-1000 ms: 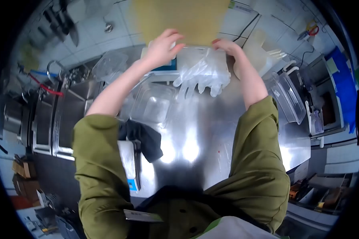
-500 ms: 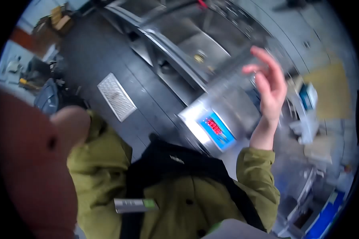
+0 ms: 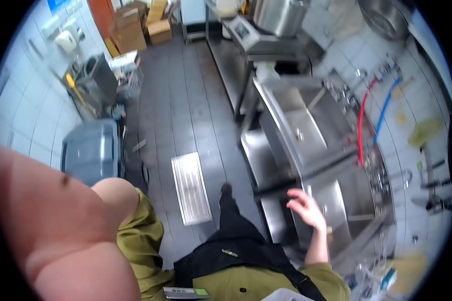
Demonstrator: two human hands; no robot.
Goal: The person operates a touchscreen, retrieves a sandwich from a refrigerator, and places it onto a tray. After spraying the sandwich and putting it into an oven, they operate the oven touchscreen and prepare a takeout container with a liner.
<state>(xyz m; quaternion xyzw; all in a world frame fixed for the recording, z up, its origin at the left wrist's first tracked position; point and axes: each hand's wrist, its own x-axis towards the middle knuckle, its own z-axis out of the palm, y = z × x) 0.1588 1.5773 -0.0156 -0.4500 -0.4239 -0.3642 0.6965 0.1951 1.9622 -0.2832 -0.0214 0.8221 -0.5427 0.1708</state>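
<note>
My right hand [image 3: 309,211] is stretched out over the near edge of a steel sink unit [image 3: 299,165]. Its fingers are loosely bent and apart, with nothing between them. On the left, my raised left hand [image 3: 60,220] shows only as a large, blurred stretch of bare skin close to the camera. Its fingers are hidden, so whether it holds anything does not show. Below are my olive sleeves and dark apron, with a name tag [image 3: 187,293] at the chest.
A metal floor grate [image 3: 191,188] lies in the grey floor ahead. Left of it stand a lidded grey bin [image 3: 91,151] and cardboard boxes [image 3: 128,27]. Right, a red hose [image 3: 361,125] and a blue hose [image 3: 384,110] hang by the sinks. A large pot [image 3: 280,16] stands farther back.
My view has swung up and turned along the aisle. The scale with the red digits has left the frame. My right hand has moved from above the scale counter to beside the sinks, still empty.
</note>
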